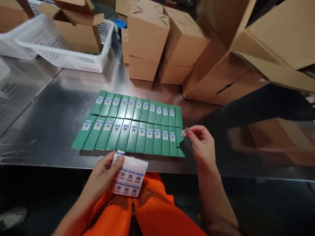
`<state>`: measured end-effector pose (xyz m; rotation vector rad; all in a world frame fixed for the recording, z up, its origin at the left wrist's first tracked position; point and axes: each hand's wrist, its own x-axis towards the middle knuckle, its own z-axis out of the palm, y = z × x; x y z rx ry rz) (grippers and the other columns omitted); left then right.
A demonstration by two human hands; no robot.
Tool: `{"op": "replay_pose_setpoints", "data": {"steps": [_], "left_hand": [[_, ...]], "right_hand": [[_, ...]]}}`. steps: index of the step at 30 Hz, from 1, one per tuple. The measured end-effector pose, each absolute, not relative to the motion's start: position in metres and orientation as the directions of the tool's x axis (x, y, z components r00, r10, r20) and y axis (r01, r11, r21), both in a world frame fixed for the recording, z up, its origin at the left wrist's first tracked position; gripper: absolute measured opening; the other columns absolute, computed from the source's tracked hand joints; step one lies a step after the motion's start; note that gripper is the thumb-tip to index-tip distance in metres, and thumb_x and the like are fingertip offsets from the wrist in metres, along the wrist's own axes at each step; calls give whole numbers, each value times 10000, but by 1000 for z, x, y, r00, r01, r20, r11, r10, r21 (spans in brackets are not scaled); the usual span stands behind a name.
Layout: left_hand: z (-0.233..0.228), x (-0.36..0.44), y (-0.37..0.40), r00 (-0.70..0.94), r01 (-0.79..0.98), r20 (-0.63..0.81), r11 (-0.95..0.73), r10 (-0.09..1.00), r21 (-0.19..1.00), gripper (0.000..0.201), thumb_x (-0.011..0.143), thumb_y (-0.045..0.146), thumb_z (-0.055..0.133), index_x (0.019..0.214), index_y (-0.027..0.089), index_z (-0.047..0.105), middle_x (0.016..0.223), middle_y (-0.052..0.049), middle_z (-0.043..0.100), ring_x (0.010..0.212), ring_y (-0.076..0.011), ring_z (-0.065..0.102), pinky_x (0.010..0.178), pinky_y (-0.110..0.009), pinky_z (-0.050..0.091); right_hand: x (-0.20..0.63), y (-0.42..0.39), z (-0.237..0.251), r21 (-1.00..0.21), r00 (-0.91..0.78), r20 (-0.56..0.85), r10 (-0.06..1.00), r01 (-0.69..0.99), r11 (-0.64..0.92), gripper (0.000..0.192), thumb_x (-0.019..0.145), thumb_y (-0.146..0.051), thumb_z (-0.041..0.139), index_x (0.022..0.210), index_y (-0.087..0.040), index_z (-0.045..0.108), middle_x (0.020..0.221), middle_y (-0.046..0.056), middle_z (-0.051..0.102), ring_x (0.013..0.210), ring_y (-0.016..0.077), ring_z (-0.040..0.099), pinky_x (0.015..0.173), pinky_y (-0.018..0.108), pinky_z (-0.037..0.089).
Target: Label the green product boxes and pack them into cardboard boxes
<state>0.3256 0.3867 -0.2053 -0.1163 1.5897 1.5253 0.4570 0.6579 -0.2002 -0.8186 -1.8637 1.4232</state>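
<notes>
Two rows of several green boxes (133,123) lie side by side on the steel table (49,108), most bearing a small QR sticker near the top. My left hand (105,172) grips a white sticker sheet (130,178) printed with QR labels, just below the table's front edge. My right hand (203,144) pinches a single peeled sticker (184,131) between thumb and forefinger, right beside the rightmost green box of the near row (180,142), which shows no sticker.
Brown cardboard cartons (172,42) are stacked behind the green boxes, with larger ones at the right (270,39). White plastic baskets (66,57) holding cartons stand at the back left. My orange vest (147,209) shows at the bottom.
</notes>
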Motion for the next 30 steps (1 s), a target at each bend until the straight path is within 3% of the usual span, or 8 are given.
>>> {"op": "replay_pose_setpoints", "data": {"steps": [4,9,15,19,25,28,30], "left_hand": [[-203,334,394,-588,-631,-658,243,471,737,459,648,572,788,734,182,562,483,67,492,430,-79,449,401,-157,356],[-200,338,398,-576,-643,-666,239,474,727,467,637,570,797,723,173,567,577,41,564,452,-57,443,380,-129,276],[-198,338,400,-588,-638,-660,233,467,734,444,628,550,800,731,177,583,583,30,575,512,-108,528,442,-180,412],[-202,338,402,-578,-614,-655,269,486,742,442,660,569,775,743,180,582,578,30,572,524,-120,533,461,-193,430],[-210,336,404,-607,-427,-528,316,594,847,416,786,576,665,770,169,580,633,15,579,597,-138,547,546,-215,447],[-213,335,405,-598,-297,-439,323,671,899,418,851,561,589,707,175,520,616,25,529,593,-123,504,541,-204,393],[-215,334,407,-593,-214,-396,336,701,917,420,865,549,565,678,180,492,603,28,508,588,-119,481,527,-205,353]], "right_hand": [[465,699,-210,-930,-628,-245,739,367,3,473,568,-501,842,841,-217,581,632,-22,614,586,165,583,592,304,494],[467,701,-218,-902,-587,-368,721,415,-123,813,489,-399,871,1112,-252,370,585,-71,638,569,187,621,568,288,485],[470,697,-225,-903,-556,-334,761,421,-89,775,533,-403,850,1111,-250,357,612,-62,654,585,205,649,581,323,514],[470,696,-231,-877,-552,-253,794,478,53,745,602,-417,831,1152,-238,362,641,-49,664,613,213,659,605,323,506],[475,704,-228,-653,-533,-110,839,675,343,622,570,-489,852,1027,-226,523,564,-90,477,504,167,494,481,287,347],[470,682,-220,-699,-555,80,828,562,443,467,652,-506,812,972,-230,614,697,-33,505,608,174,497,560,310,396],[462,652,-211,-781,-635,140,760,401,479,324,775,-470,740,996,-246,662,794,7,550,710,191,536,658,332,445]]}}
